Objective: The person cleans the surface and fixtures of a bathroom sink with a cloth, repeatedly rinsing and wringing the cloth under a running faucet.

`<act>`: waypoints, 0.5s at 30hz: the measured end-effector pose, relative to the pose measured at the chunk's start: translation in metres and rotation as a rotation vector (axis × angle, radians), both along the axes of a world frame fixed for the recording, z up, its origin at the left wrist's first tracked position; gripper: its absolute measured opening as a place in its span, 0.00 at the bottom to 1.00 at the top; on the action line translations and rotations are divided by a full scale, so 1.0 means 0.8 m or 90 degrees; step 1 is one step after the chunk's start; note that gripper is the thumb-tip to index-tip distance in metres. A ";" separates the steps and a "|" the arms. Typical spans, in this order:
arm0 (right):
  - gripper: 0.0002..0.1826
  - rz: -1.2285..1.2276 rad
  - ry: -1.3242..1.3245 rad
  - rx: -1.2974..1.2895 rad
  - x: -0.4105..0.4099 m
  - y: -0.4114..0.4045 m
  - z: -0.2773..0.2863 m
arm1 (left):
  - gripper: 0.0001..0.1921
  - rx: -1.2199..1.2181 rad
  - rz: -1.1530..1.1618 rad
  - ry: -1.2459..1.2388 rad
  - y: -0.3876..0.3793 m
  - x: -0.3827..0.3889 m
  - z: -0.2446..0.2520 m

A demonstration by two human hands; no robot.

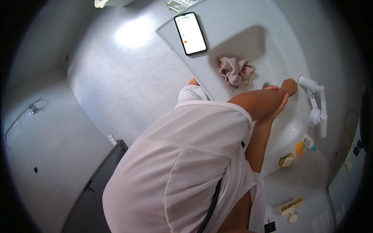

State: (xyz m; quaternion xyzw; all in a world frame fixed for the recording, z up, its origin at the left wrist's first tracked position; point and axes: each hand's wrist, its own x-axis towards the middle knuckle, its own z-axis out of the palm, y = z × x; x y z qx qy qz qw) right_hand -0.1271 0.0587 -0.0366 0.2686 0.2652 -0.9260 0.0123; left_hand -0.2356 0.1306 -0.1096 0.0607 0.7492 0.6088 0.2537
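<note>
My left hand [290, 86], fingers curled, is over the white basin [279, 64], near the white tap [320, 99]. I see nothing held in it, though its palm side is hidden. From below, my right hand [282, 107] wraps around my left forearm [259, 100] close to the wrist; its fingertips show on the far side. Next to my hands is the metal drain [266, 84], partly covered by them. A crumpled pink cloth [235, 72] lies in the basin. On the flat ledge beside it rests a smartphone [191, 33] with its screen lit.
A yellow sponge [286, 160], an orange item [299, 148] and a bottle with a blue cap [309, 142] stand beside the basin. A small tray [292, 205] is lower right. Tiled floor [140, 75] and a dark grey door [96, 186] are on the left.
</note>
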 end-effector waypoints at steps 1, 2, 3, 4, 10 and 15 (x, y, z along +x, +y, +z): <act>0.26 0.022 0.011 -0.011 0.004 -0.030 0.024 | 0.09 -0.012 0.020 0.020 -0.002 -0.009 0.005; 0.26 0.002 0.008 -0.007 0.008 -0.041 0.043 | 0.10 -0.067 -0.057 0.091 -0.009 0.003 0.009; 0.28 -0.035 -0.096 0.071 0.007 -0.055 0.069 | 0.11 -0.121 -0.134 0.164 -0.018 0.014 0.010; 0.29 -0.046 -0.190 0.145 0.001 -0.070 0.085 | 0.10 -0.206 -0.244 0.222 -0.027 0.010 0.005; 0.30 -0.080 -0.218 0.218 -0.020 0.016 -0.027 | 0.06 -0.309 -0.498 0.473 -0.022 0.017 -0.016; 0.24 -0.065 -0.244 0.183 -0.073 0.050 -0.032 | 0.10 -0.398 -0.292 0.303 -0.027 0.010 -0.048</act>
